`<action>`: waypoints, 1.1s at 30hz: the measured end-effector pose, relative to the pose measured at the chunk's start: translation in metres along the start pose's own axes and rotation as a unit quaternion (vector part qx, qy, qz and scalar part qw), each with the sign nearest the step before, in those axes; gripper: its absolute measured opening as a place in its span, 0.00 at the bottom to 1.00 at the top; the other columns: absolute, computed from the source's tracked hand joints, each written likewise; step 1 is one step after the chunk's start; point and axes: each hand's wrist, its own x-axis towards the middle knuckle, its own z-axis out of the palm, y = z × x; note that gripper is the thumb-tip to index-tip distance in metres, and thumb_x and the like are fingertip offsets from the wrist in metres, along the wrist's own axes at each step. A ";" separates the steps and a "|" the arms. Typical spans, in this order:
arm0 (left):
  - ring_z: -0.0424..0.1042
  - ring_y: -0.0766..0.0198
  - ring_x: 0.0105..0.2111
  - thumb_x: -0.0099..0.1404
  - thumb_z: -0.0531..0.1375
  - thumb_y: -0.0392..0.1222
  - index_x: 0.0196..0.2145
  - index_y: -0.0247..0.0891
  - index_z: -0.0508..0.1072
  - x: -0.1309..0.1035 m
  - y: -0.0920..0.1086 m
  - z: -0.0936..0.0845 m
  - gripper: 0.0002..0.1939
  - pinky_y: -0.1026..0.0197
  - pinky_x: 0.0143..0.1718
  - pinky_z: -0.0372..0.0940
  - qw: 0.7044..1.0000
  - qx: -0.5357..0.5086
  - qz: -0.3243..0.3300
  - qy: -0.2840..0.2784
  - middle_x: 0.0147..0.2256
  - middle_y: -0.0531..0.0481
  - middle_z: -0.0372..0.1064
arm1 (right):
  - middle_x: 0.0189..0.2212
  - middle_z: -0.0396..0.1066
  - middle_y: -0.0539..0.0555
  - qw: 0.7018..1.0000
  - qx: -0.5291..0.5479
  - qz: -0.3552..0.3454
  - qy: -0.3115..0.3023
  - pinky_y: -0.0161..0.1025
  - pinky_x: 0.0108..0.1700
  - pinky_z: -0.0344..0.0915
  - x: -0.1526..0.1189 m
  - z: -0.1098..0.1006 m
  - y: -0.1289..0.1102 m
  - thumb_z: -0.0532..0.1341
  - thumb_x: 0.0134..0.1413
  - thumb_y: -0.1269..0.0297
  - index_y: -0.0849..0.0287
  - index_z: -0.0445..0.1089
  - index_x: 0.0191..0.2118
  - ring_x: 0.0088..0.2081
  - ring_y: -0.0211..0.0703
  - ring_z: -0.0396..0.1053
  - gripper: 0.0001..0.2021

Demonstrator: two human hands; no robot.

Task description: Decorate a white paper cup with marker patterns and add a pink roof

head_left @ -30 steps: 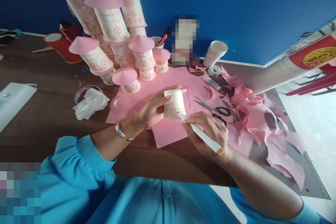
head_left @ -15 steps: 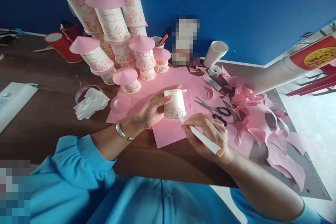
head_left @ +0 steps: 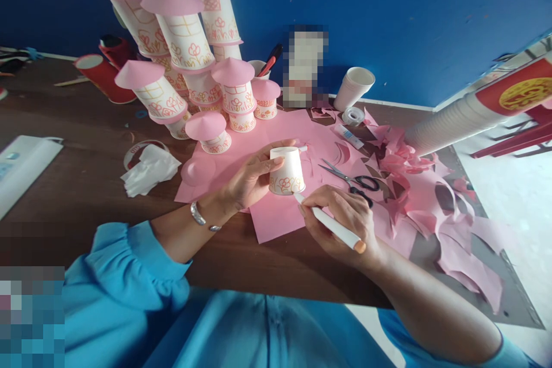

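A small white paper cup [head_left: 288, 169] is held upside down in my left hand [head_left: 251, 179], thumb on its side. Orange flower drawings ring the cup near its wide rim, which faces down. My right hand [head_left: 340, 221] grips a white marker [head_left: 334, 226] with an orange end, its tip at the cup's lower rim. Pink paper [head_left: 276, 221] lies beneath the cup. Behind my left hand stand decorated cup towers [head_left: 185, 34] with pink cone roofs.
Black-handled scissors [head_left: 351, 180] lie right of the cup. Pink scraps [head_left: 425, 190] cover the right side. Farther back are a tape roll [head_left: 352, 116], stacked white cups [head_left: 354, 89] and a glue tube [head_left: 349, 136]. Crumpled tissue [head_left: 150, 169] lies left, near a white box [head_left: 26, 169].
The marker tip has shifted slightly down and right at the cup's rim, with my right hand. My left hand and the cup have barely moved.
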 end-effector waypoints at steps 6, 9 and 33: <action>0.76 0.46 0.58 0.69 0.69 0.49 0.61 0.43 0.79 0.000 0.004 0.002 0.24 0.53 0.48 0.71 1.000 -0.010 -0.010 0.006 0.66 0.39 0.73 | 0.29 0.79 0.47 0.999 0.022 0.013 0.021 0.34 0.30 0.72 0.002 -0.006 -0.003 0.64 0.66 0.75 0.54 0.69 0.41 0.28 0.38 0.78 0.07; 0.73 0.43 0.63 0.69 0.69 0.49 0.62 0.41 0.76 0.001 0.006 0.003 0.26 0.51 0.51 0.71 0.999 -0.047 -0.020 0.007 0.65 0.36 0.75 | 0.31 0.79 0.49 0.995 0.048 0.043 0.075 0.37 0.31 0.74 0.002 -0.012 -0.001 0.65 0.65 0.74 0.53 0.71 0.43 0.29 0.40 0.79 0.07; 0.69 0.42 0.68 0.71 0.67 0.53 0.61 0.42 0.79 0.001 0.006 0.003 0.25 0.52 0.55 0.73 0.999 -0.028 -0.021 -0.015 0.67 0.40 0.73 | 0.35 0.80 0.52 0.990 0.087 0.061 0.097 0.39 0.35 0.79 -0.002 -0.009 0.001 0.66 0.67 0.72 0.54 0.71 0.46 0.34 0.43 0.82 0.07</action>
